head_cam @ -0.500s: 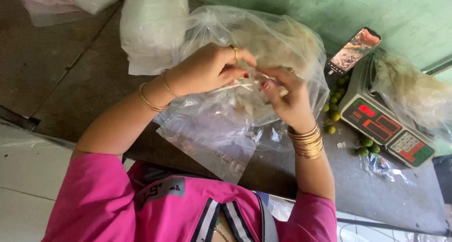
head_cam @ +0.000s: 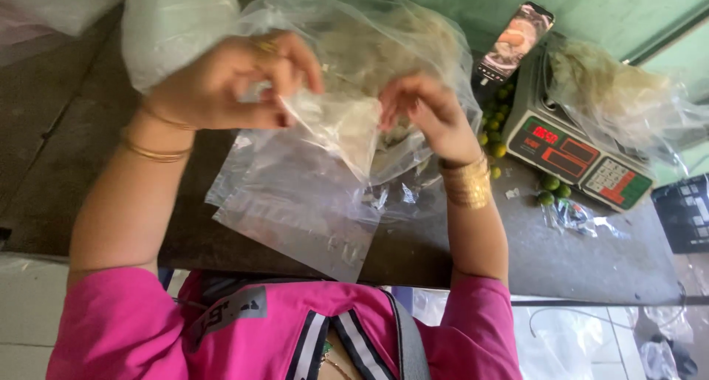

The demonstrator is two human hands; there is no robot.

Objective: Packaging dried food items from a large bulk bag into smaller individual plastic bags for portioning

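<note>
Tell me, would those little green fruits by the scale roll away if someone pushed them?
Probably yes. The green fruits look round and smooth and lie loose on the flat table, so a nudge would likely send them rolling. The ones pressed against the scale might stop there. They look small and firm, so probably easy to pick up.

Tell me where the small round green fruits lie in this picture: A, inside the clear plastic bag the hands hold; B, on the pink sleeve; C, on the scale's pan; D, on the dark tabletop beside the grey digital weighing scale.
D: the small round green fruits lie loose on the dark tabletop against the grey digital weighing scale, apart from the clear plastic bag that the left hand and right hand pinch.
</note>
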